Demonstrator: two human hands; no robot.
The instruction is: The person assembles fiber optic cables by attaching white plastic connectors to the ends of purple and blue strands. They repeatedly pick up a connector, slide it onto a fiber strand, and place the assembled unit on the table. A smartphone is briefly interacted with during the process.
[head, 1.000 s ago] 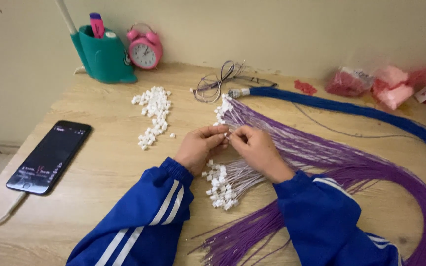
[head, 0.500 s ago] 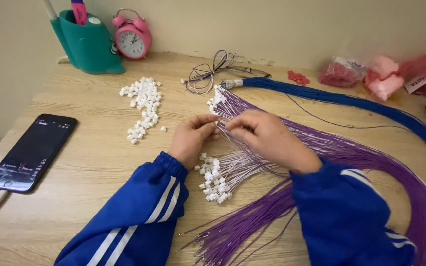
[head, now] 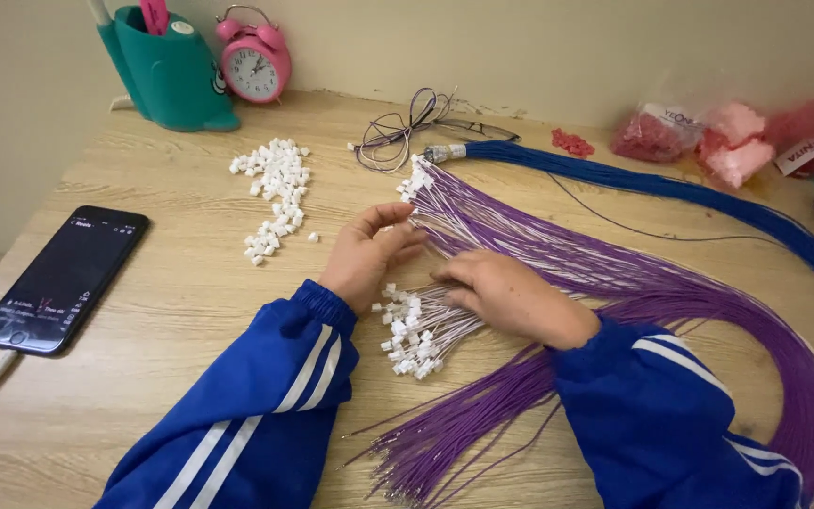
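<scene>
Left hand (head: 366, 259) pinching purple wires (head: 558, 259); right hand (head: 506, 294) flat, pressing finished connector ends (head: 412, 330). Risk, likely: tangling wires, or scattering loose white connectors (head: 273, 193) beyond left hand.

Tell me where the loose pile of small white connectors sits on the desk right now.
In the head view, the loose white connectors lie on the wooden desk, left of the left hand, between the black phone and the purple wires, just below the pink alarm clock.
</scene>
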